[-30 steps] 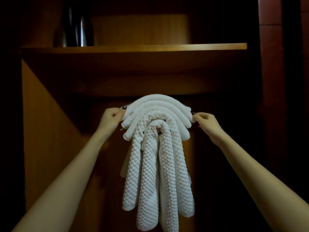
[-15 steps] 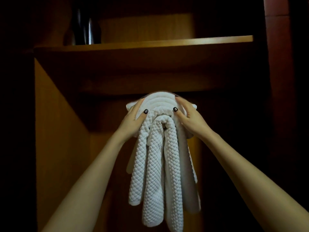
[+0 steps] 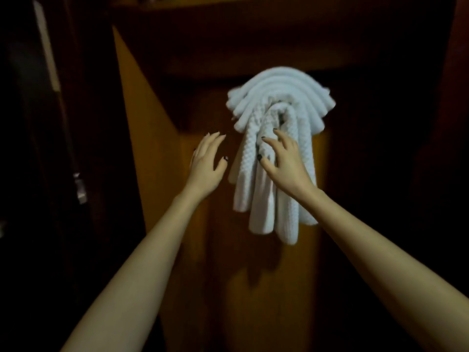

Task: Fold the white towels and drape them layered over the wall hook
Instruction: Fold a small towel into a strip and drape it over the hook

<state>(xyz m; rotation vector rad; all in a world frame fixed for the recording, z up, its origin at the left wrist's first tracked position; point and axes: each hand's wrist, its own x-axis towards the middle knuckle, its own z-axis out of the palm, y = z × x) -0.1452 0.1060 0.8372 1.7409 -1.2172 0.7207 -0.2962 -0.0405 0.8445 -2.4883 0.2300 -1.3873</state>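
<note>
Several folded white towels (image 3: 279, 97) hang layered in arches on the wooden back wall, their quilted ends dangling down. The hook itself is hidden under them. My left hand (image 3: 206, 165) is open with spread fingers, just left of the hanging ends and apart from them. My right hand (image 3: 284, 161) is open too, fingers loosely bent, in front of the hanging strips; whether it touches them I cannot tell.
The towels hang in a dim wooden alcove under a shelf (image 3: 253, 11). A wooden side panel (image 3: 142, 102) stands to the left. Further left is a dark door edge with a metal latch (image 3: 80, 189).
Both hands have come down off the top arches of the towels and let go. The view has shifted left and downward, so the towels now sit right of centre.
</note>
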